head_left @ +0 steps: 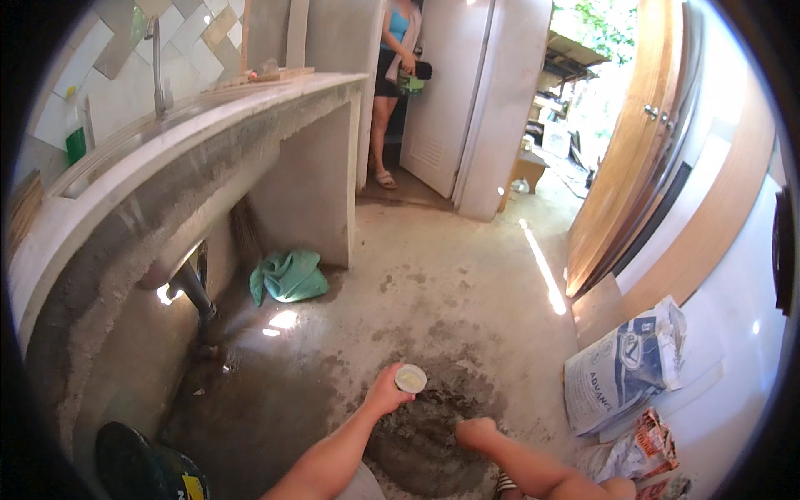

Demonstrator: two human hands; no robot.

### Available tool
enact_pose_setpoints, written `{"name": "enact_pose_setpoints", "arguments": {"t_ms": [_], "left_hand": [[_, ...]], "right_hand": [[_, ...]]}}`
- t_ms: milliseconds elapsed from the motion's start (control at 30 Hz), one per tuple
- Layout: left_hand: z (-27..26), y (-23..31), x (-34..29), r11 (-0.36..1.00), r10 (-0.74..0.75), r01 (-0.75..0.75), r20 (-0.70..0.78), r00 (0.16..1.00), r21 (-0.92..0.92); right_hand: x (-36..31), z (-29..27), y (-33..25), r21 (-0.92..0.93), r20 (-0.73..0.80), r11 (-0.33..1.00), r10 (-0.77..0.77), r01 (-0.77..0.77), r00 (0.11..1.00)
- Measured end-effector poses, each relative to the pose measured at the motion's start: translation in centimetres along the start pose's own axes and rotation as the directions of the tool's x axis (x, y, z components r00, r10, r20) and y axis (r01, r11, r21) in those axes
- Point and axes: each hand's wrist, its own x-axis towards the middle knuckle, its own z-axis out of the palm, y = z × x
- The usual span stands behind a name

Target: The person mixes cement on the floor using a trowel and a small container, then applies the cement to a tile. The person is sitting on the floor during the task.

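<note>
My left hand (386, 393) is closed round a small round white tub (410, 379), which it holds above the floor. Its open top faces up, and the inside looks pale. Below both hands a heap of wet grey mortar (412, 462) is spread on the concrete floor. Over the right part of that heap, my right hand (477, 433) is closed in a fist. Whatever it grips, if anything, cannot be made out.
A blue-and-white cement bag (612, 375) and a crumpled orange-and-white sack (650, 446) stand at the right. A dark bucket (137, 467) is at lower left. Beneath the concrete counter (192, 158) lies a green sack (292, 275). A person (396, 67) stands in the far doorway.
</note>
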Motion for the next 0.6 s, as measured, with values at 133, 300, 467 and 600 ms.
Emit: {"name": "enact_pose_setpoints", "arguments": {"t_ms": [133, 300, 467, 600], "left_hand": [[-0.2, 2.0, -0.2, 0.999, -0.027, 0.028, 0.035, 0.999, -0.026], [1.2, 0.8, 1.1, 0.995, 0.088, -0.087, 0.009, 0.996, -0.045], [1.2, -2.8, 1.0, 0.999, 0.036, -0.036, 0.066, 0.997, -0.012], [-0.3, 0.6, -0.6, 1.0, 0.009, -0.011, 0.081, 0.997, 0.025]], "right_hand": [[0.7, 4.1, 1.3, 0.075, -0.129, 0.992, 0.11, -0.101, 0.985], [6.5, 12.9, 2.2, 0.084, -0.366, 0.994, 0.092, -0.065, 0.926], [2.6, 1.9, 0.4, -0.198, -0.169, 0.978, -0.105, 0.07, 0.98], [-1.2, -1.5, 3.1, -0.06, -0.084, 0.993, 0.101, -0.107, 0.991]]}}
